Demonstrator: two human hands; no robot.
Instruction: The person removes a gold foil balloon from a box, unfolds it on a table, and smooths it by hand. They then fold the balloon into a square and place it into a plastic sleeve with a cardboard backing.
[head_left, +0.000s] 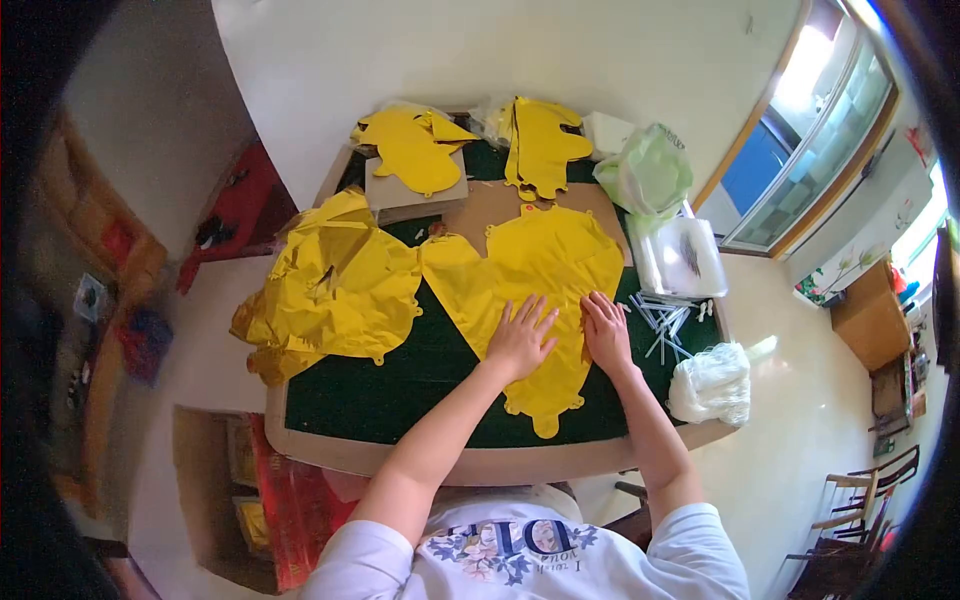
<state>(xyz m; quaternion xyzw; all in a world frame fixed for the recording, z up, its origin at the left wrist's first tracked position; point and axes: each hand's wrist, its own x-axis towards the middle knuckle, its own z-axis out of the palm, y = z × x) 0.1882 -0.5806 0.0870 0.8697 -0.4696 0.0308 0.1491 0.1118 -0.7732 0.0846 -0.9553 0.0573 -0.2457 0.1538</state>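
A flat yellow foil balloon (540, 255) lies spread on the dark green table top (340, 400) in front of me. My left hand (521, 337) rests flat on its middle, fingers spread. Near its right edge, my right hand (605, 330) presses down with the fingers stretched out and fairly close together. Small tabs stick out along the balloon's lower edge. To the left sits a crumpled heap of yellow foil balloons (345, 280).
Yellow foil pieces (415, 150) lie on a box (420, 200) at the back, beside another yellow stack (540, 145). At right are a pale green bag (645, 175), clear plastic sleeves (680, 258), thin sticks (665, 322) and a white plastic bag (712, 385). A cardboard box (215, 480) stands below left.
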